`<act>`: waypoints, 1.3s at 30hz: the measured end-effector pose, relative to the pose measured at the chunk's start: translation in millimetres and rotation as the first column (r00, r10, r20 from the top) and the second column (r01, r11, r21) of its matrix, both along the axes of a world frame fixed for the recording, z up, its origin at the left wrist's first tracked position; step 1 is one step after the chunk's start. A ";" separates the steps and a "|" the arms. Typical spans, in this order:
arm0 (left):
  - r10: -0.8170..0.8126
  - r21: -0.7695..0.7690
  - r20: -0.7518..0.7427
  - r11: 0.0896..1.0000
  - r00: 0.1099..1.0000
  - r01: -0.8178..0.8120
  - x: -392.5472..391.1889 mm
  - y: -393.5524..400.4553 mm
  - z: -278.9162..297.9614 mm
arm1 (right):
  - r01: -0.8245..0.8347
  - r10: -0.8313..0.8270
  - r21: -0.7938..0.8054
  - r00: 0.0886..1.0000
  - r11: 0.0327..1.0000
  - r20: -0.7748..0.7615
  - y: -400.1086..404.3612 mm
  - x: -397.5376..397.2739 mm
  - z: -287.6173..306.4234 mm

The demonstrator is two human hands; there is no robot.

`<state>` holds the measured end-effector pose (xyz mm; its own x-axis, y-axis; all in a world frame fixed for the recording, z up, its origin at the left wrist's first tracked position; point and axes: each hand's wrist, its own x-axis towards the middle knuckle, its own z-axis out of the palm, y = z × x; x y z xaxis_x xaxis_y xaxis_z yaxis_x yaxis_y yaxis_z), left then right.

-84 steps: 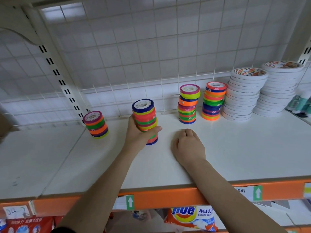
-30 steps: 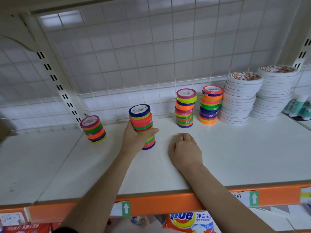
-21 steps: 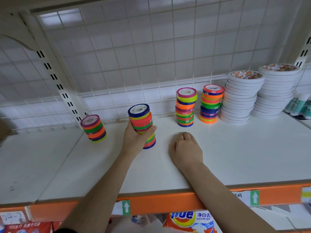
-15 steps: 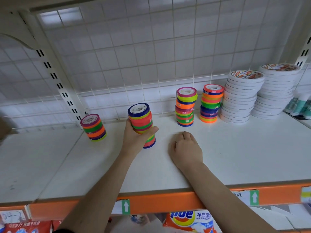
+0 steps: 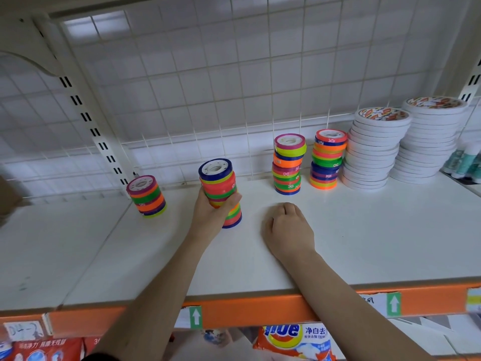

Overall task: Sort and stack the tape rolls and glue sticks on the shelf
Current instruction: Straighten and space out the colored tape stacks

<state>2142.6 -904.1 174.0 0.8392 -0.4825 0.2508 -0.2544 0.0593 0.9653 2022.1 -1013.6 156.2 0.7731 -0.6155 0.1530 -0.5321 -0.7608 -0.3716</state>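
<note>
Little has moved since the earlier frames: your left hand (image 5: 212, 213) is still wrapped around the same column of coloured tape rolls (image 5: 220, 191), which has only slid a touch toward the back of the shelf (image 5: 364, 238), and your right hand (image 5: 287, 230) has stayed where it was, knuckles up with fingers curled under, resting on the board and holding nothing. Your grip sits around the middle of the column, fingers behind and thumb across the front, while its bottom roll looks to be on the shelf surface, though I cannot tell for certain that it bears weight there. This stack stands between the short coloured stack (image 5: 147, 195) near the slotted upright (image 5: 88, 121) and the two taller coloured stacks (image 5: 289, 164) by the wire grid (image 5: 234, 87), well apart from each. Expect the column to be light but loose: each roll is a stiff ring with smooth plastic faces, nothing joins them, and the top rolls already sit slightly off line, so they will probably shear sideways if you push from the middle alone. I would take hold low, or cap the blue top roll with the free hand, and slide it upright rather than lift. The white tape stacks (image 5: 374, 152) and the glue sticks (image 5: 466, 162) sit at the far right end.
</note>
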 end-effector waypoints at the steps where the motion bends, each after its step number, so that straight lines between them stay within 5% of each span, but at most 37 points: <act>1: -0.011 0.010 -0.003 1.000 1.000 0.011 0.9 0.7 -0.1 | -0.001 0.001 0.003 1.000 1.000 0.001 0.1 -0.2 0.7; 10: -0.140 0.232 0.000 0.963 0.990 0.136 14.1 22.0 -0.7 | -0.006 0.006 0.025 1.000 1.000 0.009 0.8 -1.4 2.9; 26: 0.073 0.202 -0.028 0.977 0.997 -0.065 -2.3 4.1 -8.4 | 0.006 -0.007 0.036 1.000 0.999 0.019 -0.8 0.1 -1.0; 39: 0.013 0.211 0.017 0.977 1.000 -0.016 -3.6 7.0 -3.6 | 0.004 -0.005 0.037 1.000 0.999 0.030 -0.8 0.4 -1.2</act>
